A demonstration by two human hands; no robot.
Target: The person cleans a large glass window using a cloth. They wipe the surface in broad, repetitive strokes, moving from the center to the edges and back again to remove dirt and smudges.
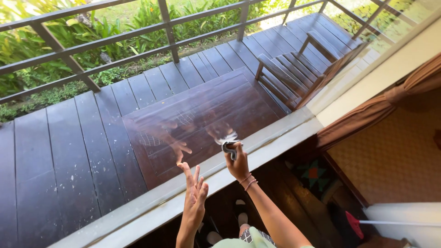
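Note:
I face a glass pane (138,138) with a pale frame (257,147) running diagonally across the view. My left hand (195,195) is open with fingers spread, its fingertips at the glass. My right hand (239,164), with thin bracelets on the wrist, is closed around a small crumpled grey-white cloth (228,146) and presses it to the pane just above the frame. Faint reflections of both hands show in the glass beyond them.
Through the glass lie a dark wooden deck (69,151), two slatted wooden chairs (294,73), a metal railing (170,36) and green plants. Indoors at right hang a brown curtain (367,115) and a patterned wall; a red-headed cleaning tool (353,224) lies low right.

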